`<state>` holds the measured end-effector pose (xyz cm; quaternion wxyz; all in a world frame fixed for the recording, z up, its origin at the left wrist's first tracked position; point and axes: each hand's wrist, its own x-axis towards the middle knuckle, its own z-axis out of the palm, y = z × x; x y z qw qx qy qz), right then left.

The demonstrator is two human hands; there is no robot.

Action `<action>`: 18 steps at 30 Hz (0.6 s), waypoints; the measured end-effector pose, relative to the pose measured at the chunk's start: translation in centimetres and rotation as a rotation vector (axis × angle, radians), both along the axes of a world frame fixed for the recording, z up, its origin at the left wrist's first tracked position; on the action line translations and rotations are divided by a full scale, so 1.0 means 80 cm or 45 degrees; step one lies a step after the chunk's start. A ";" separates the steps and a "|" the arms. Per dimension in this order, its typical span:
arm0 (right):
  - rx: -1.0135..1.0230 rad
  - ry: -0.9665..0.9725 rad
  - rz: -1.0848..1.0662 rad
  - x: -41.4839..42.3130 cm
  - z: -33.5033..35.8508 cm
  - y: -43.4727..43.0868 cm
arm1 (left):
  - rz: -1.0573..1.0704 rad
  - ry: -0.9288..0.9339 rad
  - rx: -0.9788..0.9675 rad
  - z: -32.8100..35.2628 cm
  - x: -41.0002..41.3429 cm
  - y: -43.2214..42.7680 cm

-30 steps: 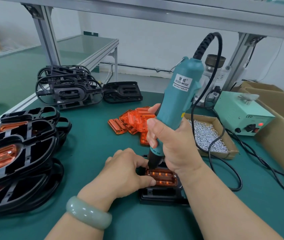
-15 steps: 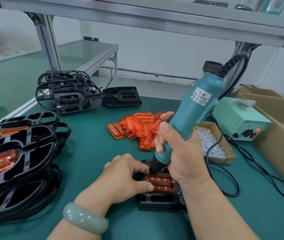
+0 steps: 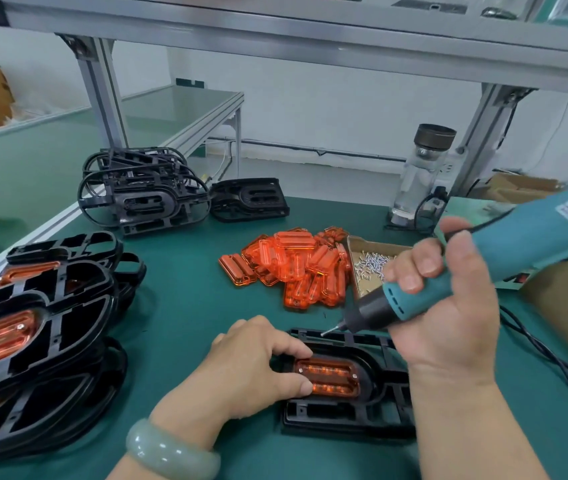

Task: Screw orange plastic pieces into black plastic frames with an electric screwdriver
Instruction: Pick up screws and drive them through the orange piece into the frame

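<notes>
Basically rigid light plastic: orange piece sits seated in black frame, near centre on mat; best pinned by its left end. Left hand fingers pressed together, pinning that end. Right hand wrapped round electric screwdriver, tip lifted off. Screw box, loose orange pile just beyond; cord trails right.

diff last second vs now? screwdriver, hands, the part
The right hand lifted the electric screwdriver off the orange piece, tilting it right toward the screw box; its tip now hangs above the black frame. Grip unchanged. The left hand still pins the piece; frame and piles unmoved.
</notes>
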<state>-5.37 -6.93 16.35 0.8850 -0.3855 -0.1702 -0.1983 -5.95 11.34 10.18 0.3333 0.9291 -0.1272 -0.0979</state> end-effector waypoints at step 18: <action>0.213 0.157 -0.031 0.005 -0.023 -0.010 | 0.102 -0.194 0.307 0.027 -0.018 0.027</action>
